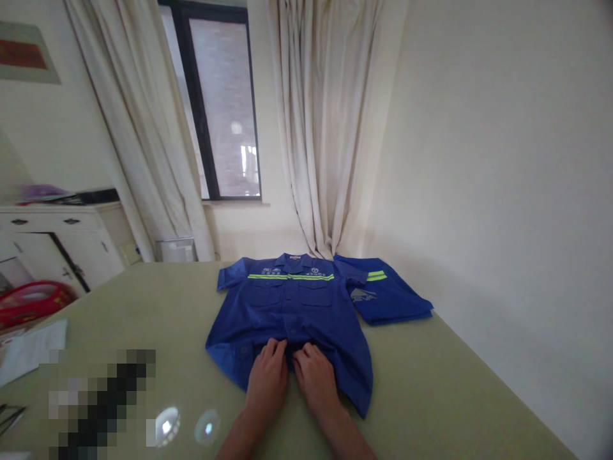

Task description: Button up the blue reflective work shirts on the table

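A blue short-sleeved work shirt [287, 306] with a yellow-green reflective stripe lies front up on the table, its collar at the far side. My left hand [268, 374] is closed on the shirt's lower front, just left of the button line. Close beside it my right hand [315, 375] grips the same front edge from the right, fingers curled. The fingertips are partly hidden in the cloth. The shirt's lower left part is turned over, and its lower right corner spreads toward me.
A folded blue garment [393, 297] with a matching stripe lies at the right, partly under the shirt's sleeve. The greenish table [158, 319] meets the wall on the right. Papers [36, 348] lie at the left edge, near a red basket [38, 300]. A blurred dark object [108, 406] sits front left.
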`<control>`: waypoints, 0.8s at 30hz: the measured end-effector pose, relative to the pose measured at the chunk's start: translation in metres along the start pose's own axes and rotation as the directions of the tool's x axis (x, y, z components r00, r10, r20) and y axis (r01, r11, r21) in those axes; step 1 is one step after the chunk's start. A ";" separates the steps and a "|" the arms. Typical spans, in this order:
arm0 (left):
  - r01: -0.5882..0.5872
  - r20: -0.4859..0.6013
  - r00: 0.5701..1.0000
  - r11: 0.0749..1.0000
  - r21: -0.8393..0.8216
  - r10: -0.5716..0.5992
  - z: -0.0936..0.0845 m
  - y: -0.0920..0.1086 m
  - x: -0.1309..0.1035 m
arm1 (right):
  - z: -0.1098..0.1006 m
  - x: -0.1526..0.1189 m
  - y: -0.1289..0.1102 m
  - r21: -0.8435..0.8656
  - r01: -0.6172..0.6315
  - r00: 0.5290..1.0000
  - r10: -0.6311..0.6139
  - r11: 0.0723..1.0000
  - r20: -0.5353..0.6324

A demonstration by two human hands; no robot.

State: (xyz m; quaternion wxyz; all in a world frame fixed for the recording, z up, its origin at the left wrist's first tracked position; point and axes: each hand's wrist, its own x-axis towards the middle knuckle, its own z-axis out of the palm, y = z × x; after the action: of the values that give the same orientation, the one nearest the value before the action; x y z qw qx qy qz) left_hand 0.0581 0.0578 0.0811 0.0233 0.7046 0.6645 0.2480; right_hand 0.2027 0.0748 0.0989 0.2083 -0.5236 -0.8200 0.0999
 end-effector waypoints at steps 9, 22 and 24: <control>0.083 0.059 0.995 0.992 -0.092 -0.078 -0.001 0.004 -0.009 | 0.005 -0.003 0.000 -0.060 0.020 1.000 -0.019 0.998 0.017; 0.063 0.120 0.992 0.986 -0.153 -0.045 0.016 -0.015 -0.033 | 0.040 -0.027 0.018 -0.010 0.090 0.996 -0.090 0.996 0.024; 0.098 0.095 0.992 0.986 -0.139 -0.085 0.007 -0.006 -0.030 | 0.031 -0.023 0.013 -0.017 0.082 0.996 -0.081 0.997 0.023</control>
State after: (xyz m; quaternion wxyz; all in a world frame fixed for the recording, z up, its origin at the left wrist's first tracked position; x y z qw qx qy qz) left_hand 0.0554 0.0321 0.0630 0.1145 0.6801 0.6750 0.2622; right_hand 0.2081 0.0615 0.0606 0.1984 -0.4904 -0.8438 0.0898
